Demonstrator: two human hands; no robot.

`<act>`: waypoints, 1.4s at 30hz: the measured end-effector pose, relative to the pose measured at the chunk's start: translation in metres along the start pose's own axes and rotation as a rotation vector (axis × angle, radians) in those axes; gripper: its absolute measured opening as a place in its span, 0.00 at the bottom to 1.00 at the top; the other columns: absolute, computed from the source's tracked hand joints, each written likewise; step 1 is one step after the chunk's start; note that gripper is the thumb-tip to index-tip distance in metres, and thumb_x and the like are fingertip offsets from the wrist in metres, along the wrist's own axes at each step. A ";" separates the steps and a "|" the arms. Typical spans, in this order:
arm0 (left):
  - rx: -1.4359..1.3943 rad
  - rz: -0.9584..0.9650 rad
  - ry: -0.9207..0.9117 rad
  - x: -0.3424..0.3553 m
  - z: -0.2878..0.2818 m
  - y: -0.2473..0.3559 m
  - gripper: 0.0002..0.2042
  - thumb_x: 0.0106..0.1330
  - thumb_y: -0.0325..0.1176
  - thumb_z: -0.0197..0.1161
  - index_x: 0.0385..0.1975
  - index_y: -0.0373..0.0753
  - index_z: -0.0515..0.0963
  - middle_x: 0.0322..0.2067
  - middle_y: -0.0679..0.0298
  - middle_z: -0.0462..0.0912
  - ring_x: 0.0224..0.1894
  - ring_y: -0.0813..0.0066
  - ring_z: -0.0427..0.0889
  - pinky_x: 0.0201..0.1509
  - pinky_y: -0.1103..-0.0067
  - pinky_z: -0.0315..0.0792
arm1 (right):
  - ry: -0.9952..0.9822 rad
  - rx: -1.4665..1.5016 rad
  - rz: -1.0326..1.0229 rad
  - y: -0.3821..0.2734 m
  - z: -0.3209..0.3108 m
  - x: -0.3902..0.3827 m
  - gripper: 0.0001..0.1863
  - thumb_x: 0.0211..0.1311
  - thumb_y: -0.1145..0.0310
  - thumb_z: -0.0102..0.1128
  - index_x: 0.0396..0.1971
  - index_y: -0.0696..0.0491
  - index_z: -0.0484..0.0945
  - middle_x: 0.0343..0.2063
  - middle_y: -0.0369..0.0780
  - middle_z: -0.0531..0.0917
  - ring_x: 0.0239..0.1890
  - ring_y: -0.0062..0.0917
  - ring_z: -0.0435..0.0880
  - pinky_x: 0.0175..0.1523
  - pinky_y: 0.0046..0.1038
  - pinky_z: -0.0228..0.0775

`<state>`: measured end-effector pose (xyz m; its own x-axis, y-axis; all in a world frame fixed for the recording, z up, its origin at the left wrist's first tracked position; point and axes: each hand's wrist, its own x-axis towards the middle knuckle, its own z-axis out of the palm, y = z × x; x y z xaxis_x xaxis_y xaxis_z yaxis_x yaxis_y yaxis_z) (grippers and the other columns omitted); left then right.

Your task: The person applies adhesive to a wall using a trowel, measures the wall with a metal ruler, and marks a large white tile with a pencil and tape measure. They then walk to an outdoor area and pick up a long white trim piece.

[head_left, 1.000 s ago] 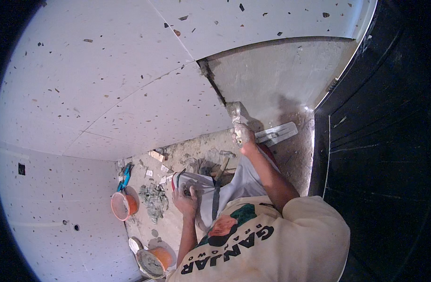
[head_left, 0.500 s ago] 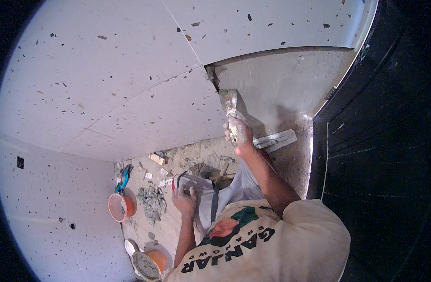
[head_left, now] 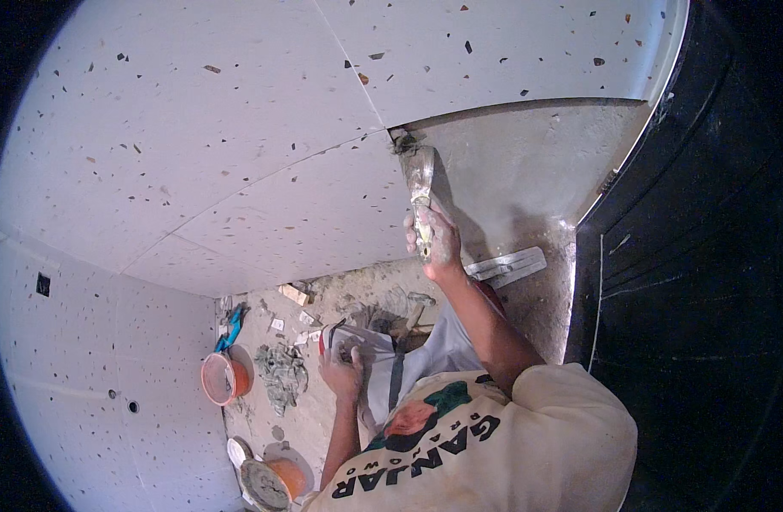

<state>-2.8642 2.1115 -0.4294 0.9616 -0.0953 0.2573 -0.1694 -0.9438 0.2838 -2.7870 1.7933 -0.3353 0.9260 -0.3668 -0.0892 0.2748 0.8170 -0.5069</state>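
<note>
My right hand (head_left: 443, 239) grips a putty knife (head_left: 420, 171) by its handle, blade pointing up. The blade lies along the side edge of a white speckled tile (head_left: 323, 200), against the bare grey wall section (head_left: 528, 158). A lump of wet grey mortar (head_left: 403, 142) sits just above the blade tip, at the tile's upper corner. Low on the left, my left hand (head_left: 341, 373) rests by my bent knee, fingers loosely curved and apart, with no tool visible in it.
An orange bucket (head_left: 225, 379) and another holding grey mortar (head_left: 265, 485) stand at the left. Near them lie a crumpled cloth (head_left: 282, 375) and a blue object (head_left: 230, 328). A long pale flat piece (head_left: 509, 266) lies right of my knee. A black surface (head_left: 681, 290) borders the right.
My right hand has slid the putty knife upward along the tile edge, nearer the corner mortar. The left hand stays at the knee; the view has shifted slightly.
</note>
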 end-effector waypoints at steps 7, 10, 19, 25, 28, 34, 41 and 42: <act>-0.007 -0.003 0.013 -0.002 -0.001 0.003 0.15 0.54 0.41 0.68 0.35 0.36 0.81 0.35 0.55 0.81 0.41 0.52 0.77 0.47 0.62 0.71 | 0.009 0.011 -0.035 -0.006 0.019 0.007 0.11 0.64 0.66 0.54 0.45 0.51 0.73 0.25 0.37 0.80 0.18 0.20 0.76 0.20 0.23 0.69; -0.012 0.028 0.041 -0.004 0.003 -0.002 0.15 0.56 0.43 0.66 0.36 0.38 0.81 0.34 0.57 0.79 0.40 0.54 0.76 0.45 0.61 0.69 | 0.028 0.026 -0.031 -0.008 0.022 0.005 0.11 0.64 0.66 0.53 0.44 0.52 0.73 0.25 0.38 0.80 0.18 0.20 0.77 0.20 0.24 0.69; -0.038 0.013 0.035 -0.008 0.006 -0.009 0.16 0.56 0.43 0.66 0.38 0.40 0.81 0.34 0.59 0.79 0.41 0.54 0.75 0.45 0.60 0.68 | 0.029 0.009 -0.062 -0.009 0.026 0.003 0.10 0.65 0.67 0.52 0.43 0.54 0.73 0.24 0.39 0.80 0.17 0.21 0.76 0.19 0.24 0.69; -0.032 0.010 0.029 -0.008 0.006 -0.008 0.16 0.56 0.43 0.66 0.39 0.40 0.82 0.36 0.58 0.80 0.42 0.54 0.75 0.46 0.59 0.68 | 0.043 -0.016 -0.077 -0.013 0.024 0.002 0.10 0.66 0.67 0.53 0.43 0.54 0.73 0.24 0.39 0.79 0.17 0.21 0.76 0.18 0.24 0.69; -0.014 0.032 0.057 -0.010 0.004 -0.007 0.16 0.57 0.44 0.65 0.38 0.39 0.81 0.36 0.57 0.79 0.42 0.53 0.75 0.46 0.59 0.68 | 0.013 0.003 -0.072 -0.014 0.016 -0.003 0.11 0.66 0.67 0.53 0.44 0.54 0.73 0.24 0.38 0.79 0.17 0.20 0.76 0.19 0.24 0.69; -0.051 0.045 0.057 -0.011 0.002 -0.006 0.17 0.58 0.46 0.64 0.38 0.38 0.81 0.34 0.56 0.78 0.41 0.51 0.75 0.45 0.58 0.67 | -0.015 -0.056 -0.117 -0.016 0.005 -0.002 0.13 0.66 0.67 0.53 0.47 0.53 0.72 0.25 0.38 0.79 0.19 0.19 0.77 0.20 0.21 0.69; -0.020 0.033 0.067 -0.011 0.003 -0.003 0.17 0.58 0.46 0.64 0.37 0.38 0.81 0.34 0.56 0.78 0.41 0.52 0.75 0.45 0.59 0.67 | 0.003 -0.116 -0.157 -0.015 0.008 -0.001 0.11 0.67 0.67 0.54 0.44 0.56 0.75 0.24 0.38 0.80 0.18 0.18 0.76 0.19 0.22 0.69; -0.016 0.035 0.069 -0.011 0.003 -0.002 0.17 0.57 0.45 0.65 0.37 0.38 0.81 0.34 0.57 0.78 0.41 0.52 0.75 0.46 0.60 0.68 | 0.008 -0.124 -0.163 -0.014 0.007 0.000 0.11 0.67 0.67 0.54 0.44 0.56 0.75 0.24 0.38 0.80 0.18 0.18 0.76 0.19 0.22 0.69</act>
<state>-2.8738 2.1139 -0.4357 0.9380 -0.1052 0.3304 -0.2064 -0.9351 0.2880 -2.7894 1.7852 -0.3219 0.8695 -0.4939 -0.0041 0.3863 0.6854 -0.6173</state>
